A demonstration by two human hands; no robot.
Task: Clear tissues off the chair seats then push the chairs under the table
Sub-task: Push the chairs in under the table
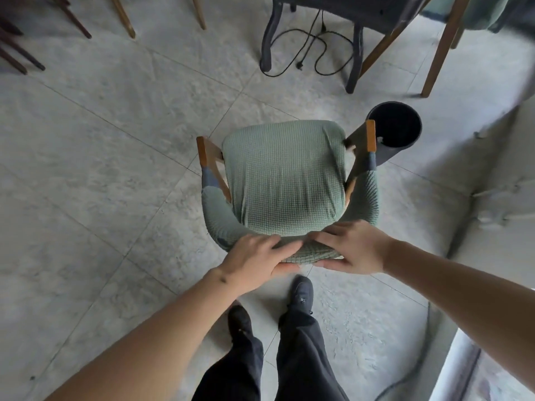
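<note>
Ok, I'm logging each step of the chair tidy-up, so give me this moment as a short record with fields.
chair: green-covered chair, seat bare, no tissue on it
left hand: left hand grips the chair's backrest top
right hand: right hand grips the same backrest
bin: black bin beside the chair, something white inside
floor: grey tiles, black cable ahead

both arms bare right up to the frame edge, no sleeves, watch or rings showing. small dark mark near the wrist above the left hand [256, 257]. right hand [351, 247] is plain. loose black trousers [301, 360], matte black lace-up shoes [302, 293].
</note>
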